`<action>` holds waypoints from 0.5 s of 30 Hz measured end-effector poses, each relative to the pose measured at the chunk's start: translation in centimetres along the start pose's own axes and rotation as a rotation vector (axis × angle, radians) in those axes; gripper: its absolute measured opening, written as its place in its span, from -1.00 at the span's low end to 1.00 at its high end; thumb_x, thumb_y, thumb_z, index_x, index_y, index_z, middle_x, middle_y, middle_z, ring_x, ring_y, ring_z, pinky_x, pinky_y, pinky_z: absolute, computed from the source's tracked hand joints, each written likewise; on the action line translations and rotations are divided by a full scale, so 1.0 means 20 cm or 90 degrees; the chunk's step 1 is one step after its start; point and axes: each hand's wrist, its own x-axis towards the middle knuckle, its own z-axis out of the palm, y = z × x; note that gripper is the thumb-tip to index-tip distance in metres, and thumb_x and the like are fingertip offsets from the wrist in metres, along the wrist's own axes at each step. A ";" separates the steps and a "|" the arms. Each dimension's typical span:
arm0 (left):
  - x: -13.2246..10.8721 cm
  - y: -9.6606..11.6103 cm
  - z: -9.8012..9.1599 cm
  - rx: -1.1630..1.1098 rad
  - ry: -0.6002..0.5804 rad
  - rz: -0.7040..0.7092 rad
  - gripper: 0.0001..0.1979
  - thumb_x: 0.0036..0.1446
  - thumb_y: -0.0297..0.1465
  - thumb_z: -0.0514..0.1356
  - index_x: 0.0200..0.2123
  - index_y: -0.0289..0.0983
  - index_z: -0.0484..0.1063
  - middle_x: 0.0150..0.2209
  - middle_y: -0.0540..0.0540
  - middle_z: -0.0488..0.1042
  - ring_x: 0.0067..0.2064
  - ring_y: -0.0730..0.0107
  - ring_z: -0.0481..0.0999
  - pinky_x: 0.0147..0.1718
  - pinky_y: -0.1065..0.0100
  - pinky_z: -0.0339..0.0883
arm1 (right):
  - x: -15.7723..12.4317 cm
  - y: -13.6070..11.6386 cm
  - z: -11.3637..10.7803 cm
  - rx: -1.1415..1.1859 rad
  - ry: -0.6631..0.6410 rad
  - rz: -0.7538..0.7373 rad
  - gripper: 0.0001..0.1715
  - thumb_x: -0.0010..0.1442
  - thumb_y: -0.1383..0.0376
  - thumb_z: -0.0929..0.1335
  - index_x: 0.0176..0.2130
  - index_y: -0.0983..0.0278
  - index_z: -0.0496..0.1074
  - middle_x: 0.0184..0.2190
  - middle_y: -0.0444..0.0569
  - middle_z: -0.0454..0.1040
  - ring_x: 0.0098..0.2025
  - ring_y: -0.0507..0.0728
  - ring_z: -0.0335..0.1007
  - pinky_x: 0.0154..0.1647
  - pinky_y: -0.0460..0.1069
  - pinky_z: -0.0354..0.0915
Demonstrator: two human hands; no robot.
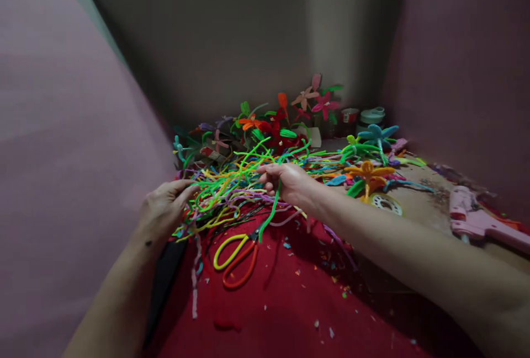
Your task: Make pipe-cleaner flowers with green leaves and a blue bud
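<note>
A tangled heap of colourful pipe cleaners (232, 181) lies in front of me, with bright green ones on top. At its left edge, my left hand (165, 206) has thumb and fingers closed around bent green stems. My right hand (290, 184) reaches over the heap's right side, fingers curled on a green pipe cleaner (271, 214). That stem hangs below the palm, its lower end beside the scissors. The scissors (240, 261), with one yellow and one red handle, lie on the red cloth; their blades are partly hidden under the heap.
Finished pipe-cleaner flowers (281, 121) crowd the back. An orange flower (367, 173) and a tape roll (386, 203) sit to the right, near a pink glue gun (476, 217). Small scraps dot the red cloth (298, 303). Pale panels rise on both sides.
</note>
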 end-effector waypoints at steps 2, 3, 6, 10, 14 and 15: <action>-0.01 0.00 -0.01 -0.008 0.012 0.011 -0.79 0.00 -0.18 0.17 -0.39 -0.13 0.55 -0.44 0.00 0.55 -0.38 0.29 0.46 -0.39 0.38 0.23 | 0.04 0.03 0.02 -0.009 -0.010 -0.020 -0.82 0.13 0.52 0.20 -0.33 0.35 0.33 -0.61 -0.12 0.38 -0.69 -0.05 0.19 -0.71 -0.15 0.08; -0.01 0.01 -0.01 -0.010 0.017 0.020 -0.79 0.00 -0.18 0.17 -0.40 -0.13 0.55 -0.45 0.00 0.54 -0.39 0.30 0.45 -0.39 0.37 0.23 | 0.06 0.05 0.04 -0.012 -0.023 -0.025 -0.81 0.11 0.53 0.21 -0.31 0.34 0.33 -0.57 -0.10 0.42 -0.67 -0.04 0.23 -0.70 -0.15 0.10; -0.03 0.05 0.00 -0.022 0.015 0.064 -0.77 -0.01 -0.15 0.18 -0.43 -0.13 0.56 -0.47 -0.02 0.52 -0.40 0.30 0.44 -0.37 0.36 0.23 | 0.12 0.09 0.09 -0.018 -0.076 -0.023 -0.74 0.07 0.53 0.24 -0.24 0.31 0.37 -0.41 -0.05 0.49 -0.58 0.00 0.34 -0.62 -0.10 0.21; -0.06 0.13 -0.03 -0.081 0.006 0.122 -0.81 -0.03 -0.18 0.22 -0.42 -0.13 0.56 -0.45 0.00 0.53 -0.39 0.33 0.44 -0.35 0.38 0.26 | 0.22 0.13 0.17 -0.032 -0.085 -0.021 -0.63 0.10 0.55 0.22 -0.17 0.23 0.41 -0.30 -0.09 0.49 -0.49 -0.01 0.38 -0.47 -0.06 0.32; -0.07 0.16 -0.11 -0.152 0.067 0.030 -0.82 0.01 -0.26 0.23 -0.33 -0.19 0.55 -0.47 0.04 0.52 -0.46 0.45 0.45 -0.44 0.46 0.28 | 0.33 0.18 0.19 -0.059 -0.022 -0.003 -0.75 0.20 0.43 0.26 -0.09 0.32 0.38 -0.20 -0.01 0.44 -0.29 0.03 0.41 -0.26 -0.01 0.36; -0.07 0.16 -0.12 -0.173 0.106 -0.003 -0.82 0.03 -0.28 0.22 -0.32 -0.21 0.54 -0.50 0.05 0.50 -0.48 0.47 0.45 -0.46 0.47 0.28 | 0.34 0.19 0.18 -0.063 -0.013 0.000 -0.72 0.23 0.34 0.28 -0.05 0.33 0.35 -0.13 0.02 0.41 -0.21 0.08 0.40 -0.20 0.04 0.36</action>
